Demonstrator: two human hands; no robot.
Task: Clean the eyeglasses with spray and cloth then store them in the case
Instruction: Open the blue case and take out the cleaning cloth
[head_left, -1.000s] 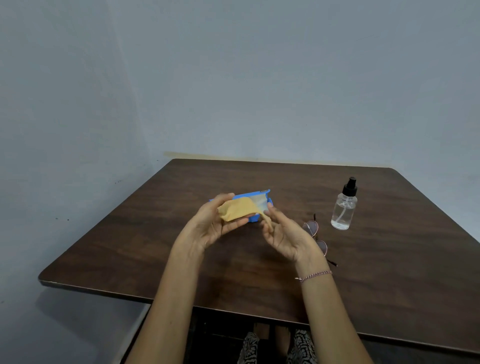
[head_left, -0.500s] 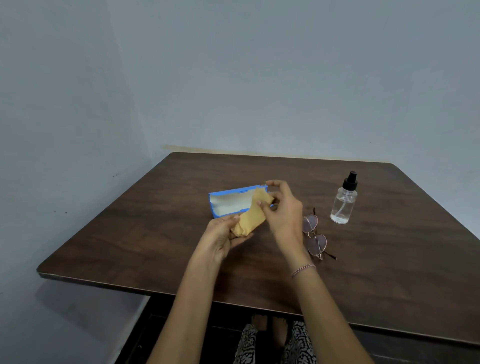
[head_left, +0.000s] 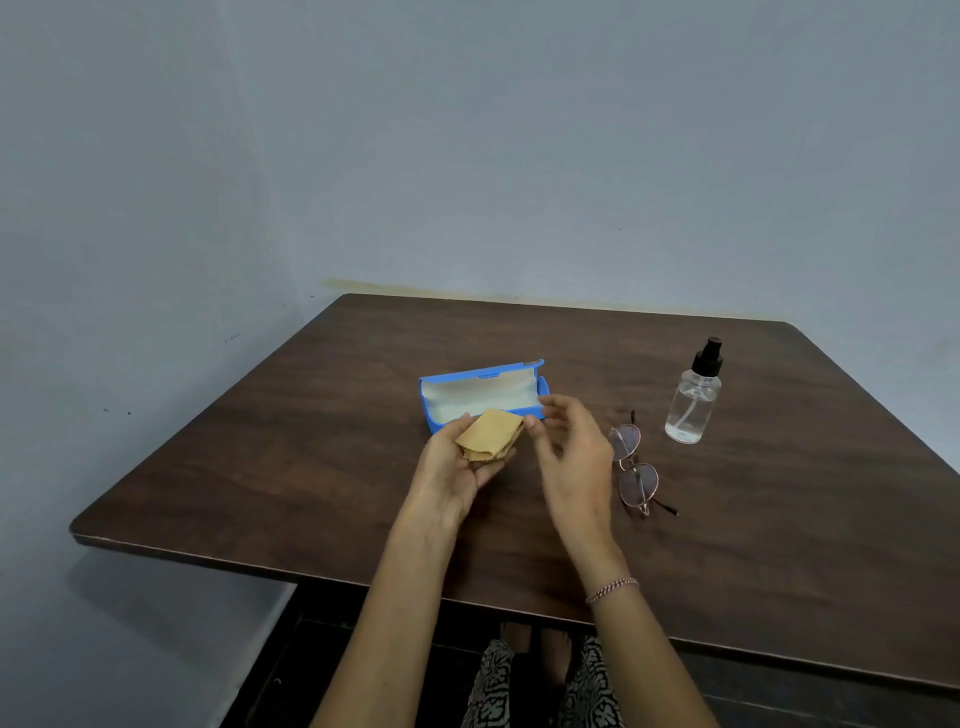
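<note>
While the left hand (head_left: 457, 467) lies palm up just above the dark wood-grain worktop (head_left: 291, 467), it cradles a folded tan microfibre cloth with pinked edges (head_left: 489, 435), fingers curled loosely under and around it so the cloth is held rather than pinched. At three o'clock from the cloth, the right hand (head_left: 574, 457) hovers with its fingers spread and relaxed, gripping nothing; its fingertips (head_left: 532, 423) sit just beside the cloth's right edge, and whether they touch it cannot be told. A thin braided bracelet of pink and white thread (head_left: 612, 590) circles the right wrist.

At twelve o'clock from the cloth, a blue hard-shell eyeglass case with a pale lining (head_left: 480, 395) lies open on the worktop, lid raised at the far side, interior showing nothing inside it. The near wall of the case is partly hidden by the cloth and both sets of fingers.

At three o'clock from the right hand, the round metal-rimmed eyeglasses with thin dark-tipped temples (head_left: 636, 467) rest on the worktop, lenses lined up from far to near, apart from the hand. At one o'clock from the eyeglasses stands a small clear plastic spray bottle with a black pump top (head_left: 693, 405), upright, holding a little clear liquid.

Below the near edge of the worktop, black-and-white patterned trousers (head_left: 592, 691) show.
</note>
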